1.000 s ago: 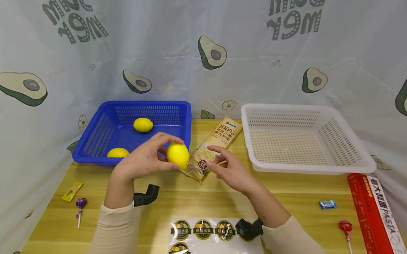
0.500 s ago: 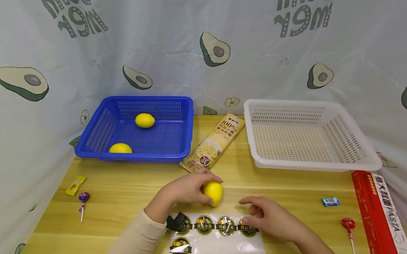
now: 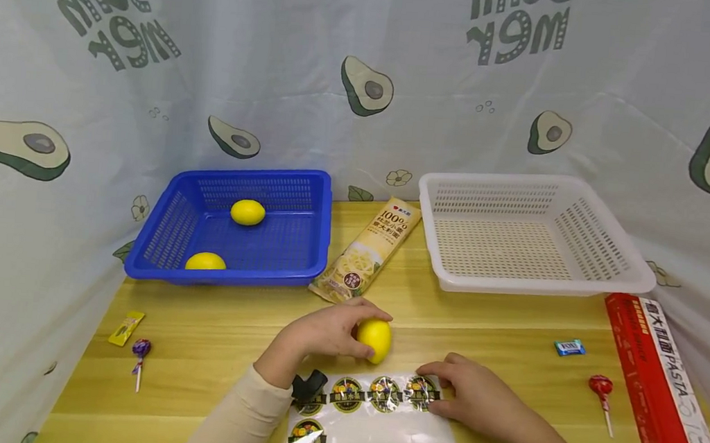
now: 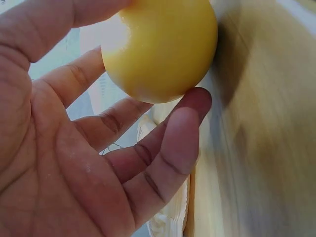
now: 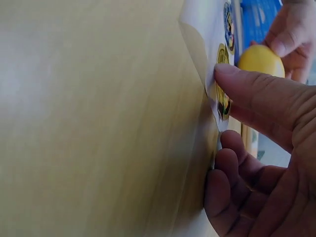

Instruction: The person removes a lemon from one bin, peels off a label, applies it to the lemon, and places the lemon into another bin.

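Observation:
My left hand grips a yellow lemon just behind the sticker sheet. In the left wrist view, the lemon sits between thumb and fingers, close over the wooden table. My right hand is at the right end of the white sticker sheet, which carries several round dark fruit labels. In the right wrist view, the thumb of my right hand lies on a label and the other fingers curl at the sheet's edge, pinching it. Part of that edge stands slightly off the table.
At the back left a blue basket holds two lemons. A white basket stands back right, with a pasta packet between them. Candy and a lollipop lie left; another candy, lollipop and red pasta box lie right.
My left hand has brought the lemon from near the blue basket down to the sheet's back edge. My right hand has come down from beside the pasta packet onto the sheet's right end.

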Available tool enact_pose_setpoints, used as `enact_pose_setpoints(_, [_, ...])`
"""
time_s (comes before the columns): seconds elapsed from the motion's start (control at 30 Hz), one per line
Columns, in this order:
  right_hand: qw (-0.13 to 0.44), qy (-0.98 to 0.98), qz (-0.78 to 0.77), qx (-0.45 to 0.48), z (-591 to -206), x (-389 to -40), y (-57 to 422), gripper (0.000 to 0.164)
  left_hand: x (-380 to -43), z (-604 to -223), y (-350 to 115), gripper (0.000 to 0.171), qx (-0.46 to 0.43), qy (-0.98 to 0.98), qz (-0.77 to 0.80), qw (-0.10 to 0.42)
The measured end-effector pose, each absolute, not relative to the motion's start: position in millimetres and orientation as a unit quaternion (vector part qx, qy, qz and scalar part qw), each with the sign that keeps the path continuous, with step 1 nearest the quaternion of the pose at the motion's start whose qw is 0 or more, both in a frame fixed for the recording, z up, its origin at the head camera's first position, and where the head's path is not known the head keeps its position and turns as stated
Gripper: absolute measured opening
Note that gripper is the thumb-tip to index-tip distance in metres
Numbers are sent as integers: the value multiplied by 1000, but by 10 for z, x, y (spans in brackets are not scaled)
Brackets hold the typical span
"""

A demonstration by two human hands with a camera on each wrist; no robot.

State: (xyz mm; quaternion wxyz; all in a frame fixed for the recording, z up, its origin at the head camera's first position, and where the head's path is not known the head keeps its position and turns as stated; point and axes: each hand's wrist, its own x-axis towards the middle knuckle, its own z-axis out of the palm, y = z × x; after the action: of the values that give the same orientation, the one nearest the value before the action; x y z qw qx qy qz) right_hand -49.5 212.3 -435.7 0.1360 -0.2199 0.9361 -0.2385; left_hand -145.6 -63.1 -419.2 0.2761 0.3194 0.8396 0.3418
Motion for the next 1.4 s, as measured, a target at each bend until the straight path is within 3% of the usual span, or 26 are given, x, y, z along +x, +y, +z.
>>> enact_pose_setpoints(0.23, [116, 938, -230, -232, -4373, -493, 2036, 38, -1457, -4165, -676, 62, 318, 846, 332, 271])
enact_pose_setpoints(0.37, [110, 939, -227, -235, -4388, -491, 1997, 36, -1397, -4086, -723, 62, 307, 868, 315, 229])
enact_pose_setpoints(0.5, [101, 941, -218, -237, -4387, -492, 1956, 35, -1256, -3972, -770, 50, 307, 883, 303, 184])
enact_pose_setpoints(0.67, [105, 945, -209, -229, -4371, -501, 1917, 36, -1046, -3973, -740, 30, 351, 857, 269, 265])
enact_pose_setpoints(0.77, [116, 945, -211, -221, -4363, -529, 1901, 35, -951, -4106, -688, 30, 359, 848, 235, 312])
enact_pose_setpoints(0.97, [141, 933, -243, -224, -4362, -670, 1905, 27, -914, -4327, -667, 44, 362, 854, 211, 308])
enact_pose_setpoints(1.2, [186, 905, -303, -232, -4358, -852, 1947, 12, -974, -4419, -704, 47, 359, 854, 232, 295])
enact_pose_setpoints(1.4, [233, 879, -339, -241, -4316, -919, 2001, 11, -974, -4446, -716, 47, 354, 854, 246, 292])
